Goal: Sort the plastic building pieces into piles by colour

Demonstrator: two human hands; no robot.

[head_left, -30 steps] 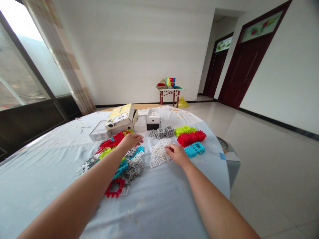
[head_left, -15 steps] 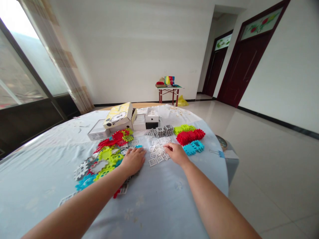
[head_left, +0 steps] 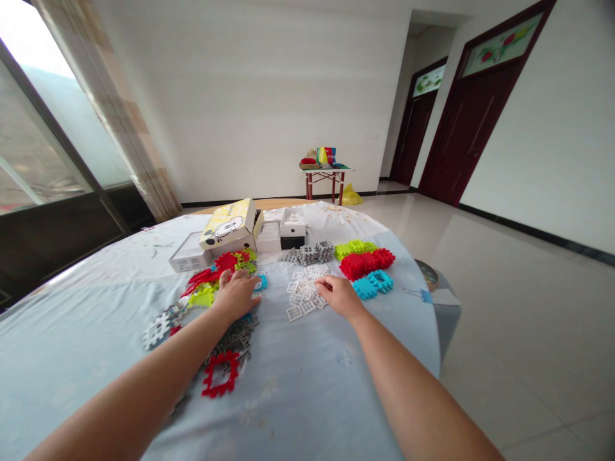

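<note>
My left hand [head_left: 235, 296] lies over the mixed pile of toy building pieces on the left, its fingers spread. A red square frame piece [head_left: 221, 374] with notched edges lies nearer me, beside dark grey pieces [head_left: 239, 336]. Just past the fingers are a small blue piece [head_left: 261, 282] and red gear-shaped pieces [head_left: 225, 262]. My right hand [head_left: 340, 296] rests at the right side of a heap of white window-lattice pieces [head_left: 302, 294]. Its thumb and fingers are pinched together; what they hold, if anything, is too small to make out.
Grey pieces [head_left: 314, 253] and stacks of green [head_left: 355, 248], red [head_left: 368, 262] and blue pieces [head_left: 373, 285] stand beyond my right hand. Boxes, including a yellow-and-white one [head_left: 229, 224], sit at the back. The round table's edge curves along the right.
My left hand has moved left and away from me across the pile, with its fingers spreading. The red square frame now shows near my left forearm. My right hand stays in place.
</note>
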